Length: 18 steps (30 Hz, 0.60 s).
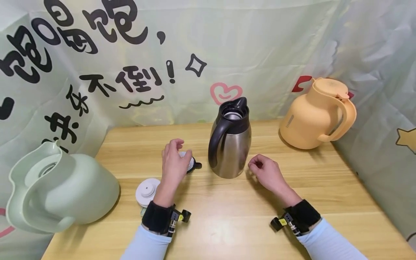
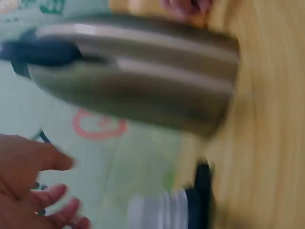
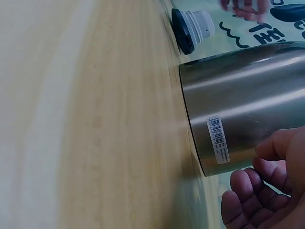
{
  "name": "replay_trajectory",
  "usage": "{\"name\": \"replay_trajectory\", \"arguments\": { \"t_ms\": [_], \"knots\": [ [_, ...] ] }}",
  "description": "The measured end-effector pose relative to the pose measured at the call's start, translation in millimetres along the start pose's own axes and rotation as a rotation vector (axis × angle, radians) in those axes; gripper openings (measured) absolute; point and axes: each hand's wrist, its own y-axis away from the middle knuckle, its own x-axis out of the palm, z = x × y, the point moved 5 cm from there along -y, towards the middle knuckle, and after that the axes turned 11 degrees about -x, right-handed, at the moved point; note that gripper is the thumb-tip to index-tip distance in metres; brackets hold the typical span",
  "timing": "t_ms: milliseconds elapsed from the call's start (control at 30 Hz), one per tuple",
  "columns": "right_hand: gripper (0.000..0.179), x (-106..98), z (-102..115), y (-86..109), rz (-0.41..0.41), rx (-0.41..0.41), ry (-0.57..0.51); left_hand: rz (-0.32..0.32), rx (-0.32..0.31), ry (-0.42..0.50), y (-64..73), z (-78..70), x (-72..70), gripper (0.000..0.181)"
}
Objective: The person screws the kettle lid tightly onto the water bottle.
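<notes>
A stainless steel thermos jug with a black handle and spout stands upright on the table, its top uncovered. Left of it lies a black lid with a white threaded stopper, stopper side up. My left hand hovers by this lid, fingers spread and bent a little, with a gap between hand and lid in the left wrist view. On the jug's other side is my right hand, loosely curled and holding nothing. Its thumb is close to the jug's lower wall in the right wrist view; whether they touch I cannot tell.
At the left stands a pale green kettle, its top uncovered. A white round lid lies beside my left forearm, partly hidden by it. An orange kettle with its lid on stands back right. Printed cloth hangs behind the wooden table.
</notes>
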Motion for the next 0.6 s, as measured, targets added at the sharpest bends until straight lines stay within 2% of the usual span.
{"name": "replay_trajectory", "arguments": {
  "t_ms": [100, 267, 433, 600],
  "knots": [
    [0.007, 0, 0, -1.4, -0.004, 0.002, -0.01, 0.064, -0.077, -0.187, -8.5, 19.5, 2.2, 0.071],
    [0.006, 6, 0, 0.7, 0.001, 0.008, -0.028, 0.176, -0.15, -0.28, -10.5, 42.4, 15.1, 0.099],
    [0.006, 5, -1, 2.1, -0.01, -0.007, -0.021, 0.192, -0.139, -0.315, -14.6, 49.5, 22.2, 0.106],
    [0.006, 5, -1, 4.8, -0.008, 0.0, -0.024, 0.192, -0.098, -0.373, -15.5, 53.1, 24.0, 0.107]
  ]
}}
